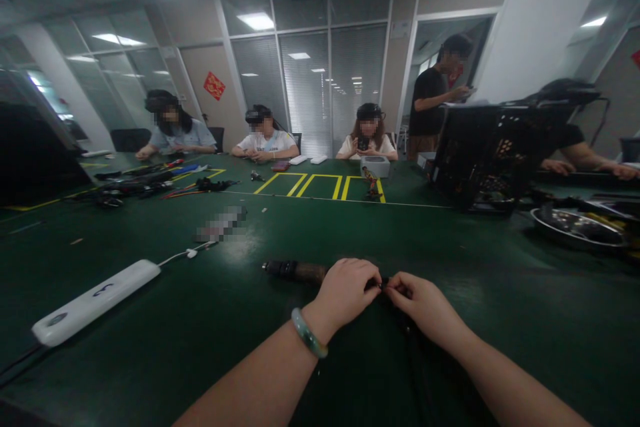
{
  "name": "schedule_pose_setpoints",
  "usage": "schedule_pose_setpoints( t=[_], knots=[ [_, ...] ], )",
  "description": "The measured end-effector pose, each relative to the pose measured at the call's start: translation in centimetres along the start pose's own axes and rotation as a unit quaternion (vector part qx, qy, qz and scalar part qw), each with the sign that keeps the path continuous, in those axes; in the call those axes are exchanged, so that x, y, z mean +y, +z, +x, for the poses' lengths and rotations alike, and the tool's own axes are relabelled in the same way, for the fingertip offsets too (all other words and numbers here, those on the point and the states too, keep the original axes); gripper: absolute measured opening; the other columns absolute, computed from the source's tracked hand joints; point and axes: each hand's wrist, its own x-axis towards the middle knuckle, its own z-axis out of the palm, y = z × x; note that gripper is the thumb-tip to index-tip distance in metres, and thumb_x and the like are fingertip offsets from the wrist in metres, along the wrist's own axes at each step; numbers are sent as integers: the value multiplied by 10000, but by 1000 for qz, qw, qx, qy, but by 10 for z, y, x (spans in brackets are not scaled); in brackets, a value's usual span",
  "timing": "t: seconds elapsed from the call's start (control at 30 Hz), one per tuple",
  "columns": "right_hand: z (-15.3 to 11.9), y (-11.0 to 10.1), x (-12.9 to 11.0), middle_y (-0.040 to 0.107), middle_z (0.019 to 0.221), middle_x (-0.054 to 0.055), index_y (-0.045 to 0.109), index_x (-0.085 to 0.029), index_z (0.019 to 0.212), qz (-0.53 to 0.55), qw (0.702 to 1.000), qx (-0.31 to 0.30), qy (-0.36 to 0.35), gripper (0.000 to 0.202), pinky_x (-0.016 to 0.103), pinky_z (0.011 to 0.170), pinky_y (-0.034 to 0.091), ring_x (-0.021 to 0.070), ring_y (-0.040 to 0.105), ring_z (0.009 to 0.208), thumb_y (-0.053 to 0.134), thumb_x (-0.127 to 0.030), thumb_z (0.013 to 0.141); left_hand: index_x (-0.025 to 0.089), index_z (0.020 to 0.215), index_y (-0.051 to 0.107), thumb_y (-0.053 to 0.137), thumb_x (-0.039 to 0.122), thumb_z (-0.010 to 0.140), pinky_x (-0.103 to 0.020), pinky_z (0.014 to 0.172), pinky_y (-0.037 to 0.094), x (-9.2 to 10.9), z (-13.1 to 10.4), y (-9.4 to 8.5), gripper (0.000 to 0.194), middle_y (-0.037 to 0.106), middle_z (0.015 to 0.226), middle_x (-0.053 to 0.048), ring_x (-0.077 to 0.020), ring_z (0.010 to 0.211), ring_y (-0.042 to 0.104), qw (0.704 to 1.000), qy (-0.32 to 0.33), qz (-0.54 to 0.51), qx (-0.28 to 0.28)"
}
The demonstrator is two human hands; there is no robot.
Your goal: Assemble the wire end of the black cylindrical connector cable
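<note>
A dark cylindrical tool (300, 271) with a brownish middle lies on the green table (240, 360), its metal tip to the left. My left hand (350, 290), with a green bangle on the wrist, covers the tool's right end. Its thumb and fingers are pinched together near a small dark piece. Close beside it, the fingertips of my right hand (417, 300) are pinched at the same spot. What lies between the fingertips is too small to make out. A dark cable (415, 360) runs toward the table's near edge beneath my right hand.
A white power bank-like bar (97, 303) with a cord lies at the left. Cables and tools (145, 181) are heaped at the back left. A black metal case (475, 157) and a round metal tray (577, 227) stand at the right. Several people are around the table's far side.
</note>
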Motion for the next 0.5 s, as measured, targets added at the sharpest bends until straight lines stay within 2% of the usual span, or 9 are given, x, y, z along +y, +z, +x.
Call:
schedule_pose_setpoints(
  t=[0.5],
  knots=[
    [0, 0, -1, 679, 769, -15, 647, -214, 841, -4, 1000, 3, -2, 156, 239, 601, 408, 156, 625, 697, 533, -317, 873, 216, 898, 620, 655, 210, 837, -360, 887, 423, -2, 0, 2, 71, 655, 984, 4, -191, 951, 587, 1000, 7, -9, 9]
  ],
)
